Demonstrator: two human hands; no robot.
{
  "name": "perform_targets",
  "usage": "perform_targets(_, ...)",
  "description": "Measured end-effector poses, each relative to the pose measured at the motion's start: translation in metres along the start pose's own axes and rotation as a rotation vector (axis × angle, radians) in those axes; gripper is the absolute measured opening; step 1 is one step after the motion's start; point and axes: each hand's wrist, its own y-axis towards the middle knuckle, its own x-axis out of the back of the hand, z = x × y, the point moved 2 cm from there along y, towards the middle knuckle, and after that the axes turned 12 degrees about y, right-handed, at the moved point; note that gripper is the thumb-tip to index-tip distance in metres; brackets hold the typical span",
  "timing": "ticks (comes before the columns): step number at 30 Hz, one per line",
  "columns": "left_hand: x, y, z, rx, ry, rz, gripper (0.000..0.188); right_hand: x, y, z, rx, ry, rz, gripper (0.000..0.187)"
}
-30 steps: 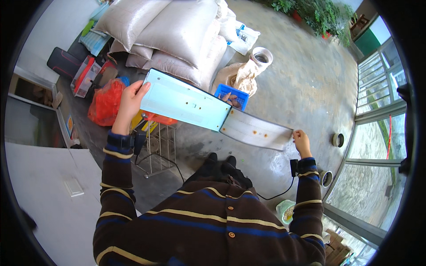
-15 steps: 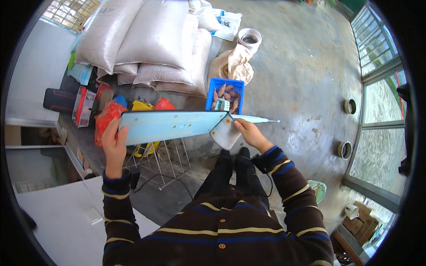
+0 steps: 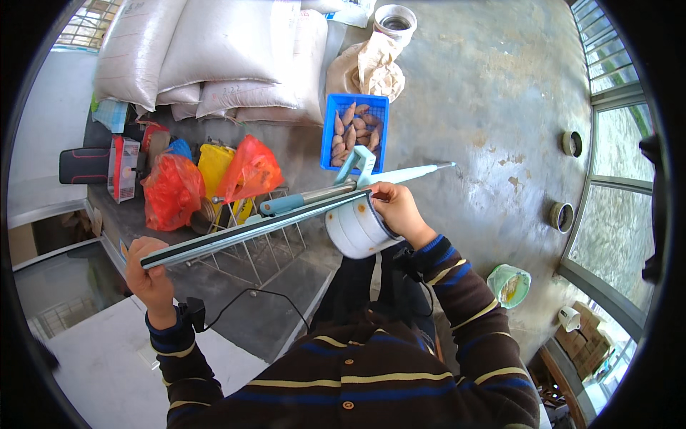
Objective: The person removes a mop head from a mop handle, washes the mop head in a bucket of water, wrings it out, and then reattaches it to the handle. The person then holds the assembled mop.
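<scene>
A long light-blue folding board (image 3: 243,231) with a black edge is held in front of me, seen nearly edge-on. My left hand (image 3: 151,280) is closed around its left end. A white curved flap (image 3: 356,227) with rusty spots hangs at the right end, and my right hand (image 3: 397,211) grips its upper rim. Behind the board runs a metal pole (image 3: 325,193) with a pale-blue bracket (image 3: 363,163) and a tapering arm (image 3: 411,174) pointing right. What the assembly is I cannot tell.
Beyond it stands a blue crate (image 3: 329,129) of sweet potatoes. Large stuffed sacks (image 3: 214,50) are piled at the far left. Red plastic bags (image 3: 171,189) and a wire rack (image 3: 250,250) lie left. A white table (image 3: 93,343) is near left, a green basin (image 3: 509,286) right.
The board has tipped from showing its broad blue face to nearly edge-on, its left end dropping with my left hand. The pole and bracket have come into view, and the flap has turned.
</scene>
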Motion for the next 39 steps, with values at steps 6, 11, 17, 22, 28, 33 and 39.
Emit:
perform_targets(6,-0.005,0.001,-0.004,0.023,0.019,0.002,0.047,0.006,0.002,-0.008,0.116,-0.232,-0.119,0.011)
perform_targets(11,-0.005,-0.011,0.006,0.117,0.053,0.001,0.043,0.032,0.002,-0.014,0.089,-0.228,-0.183,0.016)
perform_targets(17,-0.014,-0.02,0.046,0.366,0.067,-0.015,0.034,0.069,-0.007,0.004,0.101,-0.178,-0.24,0.031)
perform_targets(22,-0.032,-0.028,0.085,0.586,-0.112,-0.008,0.03,0.066,-0.03,0.051,0.157,0.026,-0.174,0.019)
perform_targets(28,-0.062,-0.083,0.164,0.825,-0.286,-0.042,0.036,0.024,-0.067,0.126,0.357,0.02,-0.072,0.017)
perform_targets(33,-0.086,-0.149,0.229,0.89,-0.268,-0.043,0.036,-0.009,-0.088,0.165,0.454,-0.09,0.007,0.016)
perform_targets(39,-0.113,-0.227,0.291,0.991,-0.164,-0.023,0.036,-0.02,-0.085,0.169,0.543,-0.316,-0.109,0.02)
